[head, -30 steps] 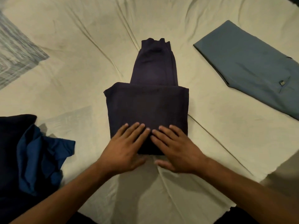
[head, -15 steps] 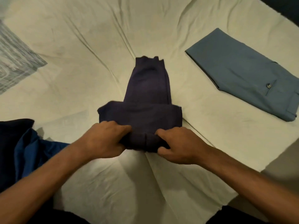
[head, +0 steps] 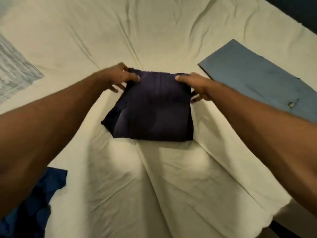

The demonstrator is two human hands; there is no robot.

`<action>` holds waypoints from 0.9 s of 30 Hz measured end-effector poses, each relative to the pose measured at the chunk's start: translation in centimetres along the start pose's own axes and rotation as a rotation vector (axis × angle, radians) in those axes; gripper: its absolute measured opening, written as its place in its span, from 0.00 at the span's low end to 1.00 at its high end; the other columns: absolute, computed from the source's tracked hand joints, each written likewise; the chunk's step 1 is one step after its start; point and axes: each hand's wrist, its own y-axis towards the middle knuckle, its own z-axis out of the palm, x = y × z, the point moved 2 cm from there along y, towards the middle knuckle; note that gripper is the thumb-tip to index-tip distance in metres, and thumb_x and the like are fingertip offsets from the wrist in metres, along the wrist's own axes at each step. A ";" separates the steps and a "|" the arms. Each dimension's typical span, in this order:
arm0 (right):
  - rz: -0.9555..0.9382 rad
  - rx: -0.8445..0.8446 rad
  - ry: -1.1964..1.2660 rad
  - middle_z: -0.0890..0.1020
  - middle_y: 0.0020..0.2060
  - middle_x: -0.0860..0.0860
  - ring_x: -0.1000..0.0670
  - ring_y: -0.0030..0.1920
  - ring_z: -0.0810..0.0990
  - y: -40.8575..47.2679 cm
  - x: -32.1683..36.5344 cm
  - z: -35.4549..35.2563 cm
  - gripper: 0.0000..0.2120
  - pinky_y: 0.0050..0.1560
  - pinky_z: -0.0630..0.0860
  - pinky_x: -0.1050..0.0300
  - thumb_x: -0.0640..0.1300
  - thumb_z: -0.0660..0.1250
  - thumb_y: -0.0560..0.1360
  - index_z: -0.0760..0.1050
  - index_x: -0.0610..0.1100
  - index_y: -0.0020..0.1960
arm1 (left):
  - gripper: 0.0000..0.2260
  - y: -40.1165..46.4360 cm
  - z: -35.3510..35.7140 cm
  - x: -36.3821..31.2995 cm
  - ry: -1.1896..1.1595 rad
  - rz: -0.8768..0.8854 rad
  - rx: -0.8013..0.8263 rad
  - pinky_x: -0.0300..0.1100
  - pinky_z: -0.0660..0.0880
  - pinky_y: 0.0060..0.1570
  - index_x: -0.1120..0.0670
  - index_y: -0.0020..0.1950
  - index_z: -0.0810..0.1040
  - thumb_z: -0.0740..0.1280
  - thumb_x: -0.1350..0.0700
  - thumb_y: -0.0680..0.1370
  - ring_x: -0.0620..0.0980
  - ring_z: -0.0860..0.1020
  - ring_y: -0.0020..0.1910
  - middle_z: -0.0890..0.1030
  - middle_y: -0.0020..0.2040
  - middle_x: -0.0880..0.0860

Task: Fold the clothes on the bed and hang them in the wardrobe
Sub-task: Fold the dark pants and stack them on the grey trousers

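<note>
Our left hand (head: 118,77) and right hand (head: 195,85) each pinch a far corner of the folded dark purple trousers (head: 154,107), which lie between them on the cream bed sheet (head: 154,186); folded grey-blue trousers (head: 253,79) lie just beyond our right hand

Two hands: left (head: 118,78), right (head: 197,86). Three garments: purple (head: 154,110), grey-blue (head: 257,83), blue (head: 42,194). One bed (head: 171,186).

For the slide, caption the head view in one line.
Left hand and right hand pinch the far corners of folded dark purple trousers on a cream bedsheet, folded grey-blue trousers alongside.
</note>
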 end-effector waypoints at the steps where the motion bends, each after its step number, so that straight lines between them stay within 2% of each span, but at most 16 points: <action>1: 0.037 -0.041 0.015 0.79 0.57 0.49 0.43 0.53 0.79 0.7 -1.7 0.8 0.24 0.49 0.78 0.47 0.60 0.68 0.75 0.71 0.48 0.65 | 0.29 0.5 1.3 1.1 0.035 -0.039 0.006 0.51 0.76 0.52 0.53 0.72 0.67 0.71 0.43 0.76 0.56 0.78 0.57 0.77 0.63 0.55; 2: 0.037 -0.109 0.008 0.78 0.60 0.48 0.44 0.56 0.79 1.1 -3.2 1.5 0.27 0.53 0.78 0.46 0.59 0.69 0.74 0.69 0.47 0.67 | 0.31 0.8 2.5 2.4 0.072 -0.047 -0.020 0.51 0.74 0.54 0.54 0.73 0.66 0.71 0.42 0.76 0.56 0.76 0.59 0.76 0.64 0.55; 4: -0.008 -0.239 -0.022 0.77 0.63 0.48 0.44 0.61 0.77 0.9 -5.1 2.5 0.29 0.62 0.75 0.45 0.59 0.69 0.75 0.67 0.44 0.69 | 0.31 0.6 4.4 4.6 0.119 0.006 -0.178 0.50 0.73 0.56 0.55 0.72 0.67 0.69 0.39 0.76 0.57 0.76 0.60 0.77 0.65 0.55; 6: -0.013 -0.280 0.003 0.77 0.63 0.48 0.45 0.61 0.77 0.1 -6.2 3.3 0.30 0.63 0.75 0.46 0.60 0.68 0.75 0.66 0.44 0.68 | 0.30 -0.1 5.9 6.2 0.139 0.041 -0.336 0.54 0.75 0.57 0.55 0.68 0.70 0.67 0.35 0.76 0.56 0.78 0.56 0.79 0.61 0.54; 8: -0.009 -0.283 0.012 0.77 0.62 0.49 0.45 0.60 0.77 -0.9 -6.9 4.0 0.30 0.61 0.75 0.46 0.61 0.68 0.75 0.66 0.44 0.68 | 0.30 -0.6 7.1 7.3 0.160 0.008 -0.412 0.58 0.75 0.58 0.55 0.65 0.71 0.63 0.32 0.76 0.57 0.78 0.54 0.79 0.57 0.53; 12: -0.015 -0.290 -0.022 0.77 0.63 0.47 0.43 0.60 0.77 -2.2 -7.1 5.4 0.27 0.59 0.75 0.48 0.59 0.68 0.76 0.65 0.43 0.66 | 0.27 -0.8 8.4 7.4 0.149 -0.007 -0.401 0.60 0.73 0.61 0.56 0.65 0.71 0.61 0.35 0.79 0.59 0.78 0.55 0.79 0.57 0.54; 15: -0.023 -0.321 0.105 0.77 0.62 0.47 0.46 0.57 0.77 -2.7 -6.5 5.4 0.24 0.56 0.75 0.52 0.55 0.68 0.77 0.66 0.44 0.66 | 0.23 -1.4 8.0 6.5 0.038 0.065 -0.450 0.55 0.76 0.53 0.58 0.61 0.73 0.60 0.39 0.81 0.58 0.78 0.51 0.80 0.53 0.56; 17: -0.047 -0.339 0.151 0.77 0.61 0.50 0.48 0.55 0.77 -3.1 -6.6 5.2 0.23 0.54 0.75 0.54 0.55 0.68 0.77 0.67 0.45 0.67 | 0.20 -2.1 7.6 6.4 -0.025 0.091 -0.507 0.50 0.74 0.47 0.57 0.57 0.74 0.59 0.40 0.82 0.56 0.77 0.47 0.79 0.48 0.54; 19: -0.038 -0.333 0.132 0.77 0.60 0.51 0.49 0.55 0.76 -3.8 -7.4 5.4 0.25 0.53 0.73 0.56 0.56 0.68 0.77 0.67 0.46 0.68 | 0.20 -2.8 8.1 7.2 -0.033 0.077 -0.475 0.50 0.74 0.45 0.56 0.56 0.74 0.59 0.39 0.82 0.55 0.77 0.46 0.79 0.47 0.53; 22: 0.025 -0.307 0.056 0.77 0.63 0.48 0.45 0.60 0.77 -4.7 -9.3 6.4 0.29 0.56 0.73 0.53 0.59 0.68 0.76 0.64 0.46 0.70 | 0.24 -3.5 9.1 9.3 0.082 0.048 -0.418 0.56 0.76 0.51 0.56 0.61 0.72 0.61 0.37 0.80 0.57 0.78 0.51 0.79 0.54 0.55; 25: 0.043 -0.327 0.006 0.77 0.65 0.46 0.42 0.62 0.77 -5.2 -9.8 6.9 0.33 0.60 0.75 0.48 0.61 0.67 0.75 0.62 0.45 0.72 | 0.29 -4.6 9.1 10.5 0.165 -0.031 -0.623 0.61 0.70 0.60 0.54 0.68 0.70 0.66 0.35 0.76 0.61 0.71 0.65 0.73 0.65 0.57; 27: 0.061 -0.335 -0.035 0.77 0.63 0.46 0.41 0.61 0.77 -5.5 -9.8 7.1 0.33 0.58 0.75 0.49 0.62 0.67 0.75 0.62 0.44 0.71 | 0.31 -6.6 9.6 11.0 0.076 -0.146 -0.781 0.63 0.66 0.64 0.54 0.70 0.68 0.68 0.37 0.75 0.61 0.65 0.70 0.68 0.70 0.58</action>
